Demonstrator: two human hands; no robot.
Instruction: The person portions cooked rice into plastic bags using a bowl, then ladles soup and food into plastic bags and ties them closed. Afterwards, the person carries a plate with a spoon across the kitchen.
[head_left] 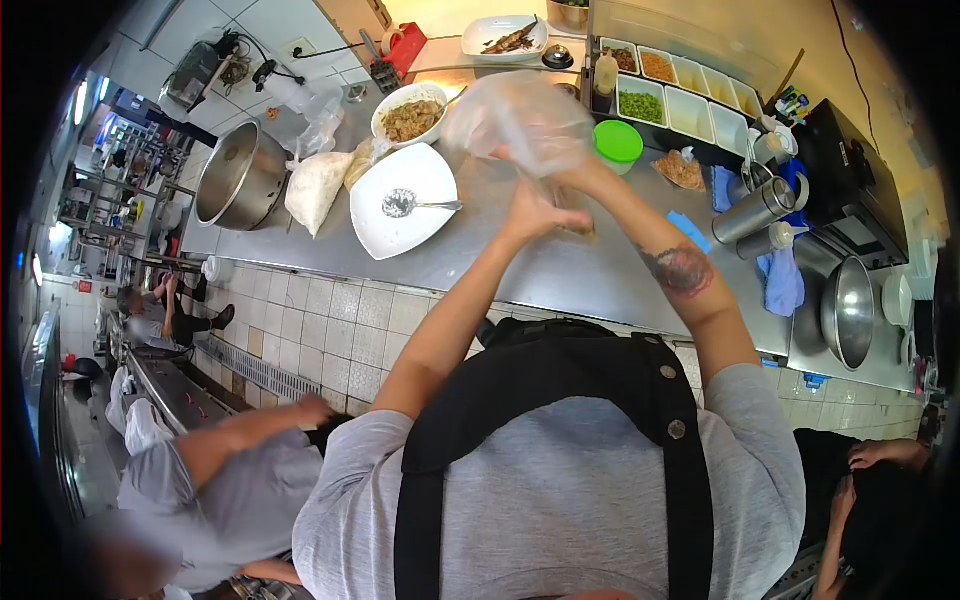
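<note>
A large clear plastic bag [515,115] is spread over the steel counter, blurred by motion. My right hand [560,168] grips the bag, its fingers partly behind the film. Just below it, my left hand [540,212] is closed around the lower part of the bag, thumb towards the right. To the left sits a white square plate [385,220] with a spoon [435,206] resting on it. Behind that plate is a white bowl of chunky brown food [410,118]. A green-lidded tub [618,145] stands right of the bag.
A steel pot [243,178] and a bag of white food [318,192] stand at the left. Food containers [688,112], a steel flask [752,210], a blue cloth [782,283] and a steel bowl [850,312] line the right. Co-workers are behind on both sides.
</note>
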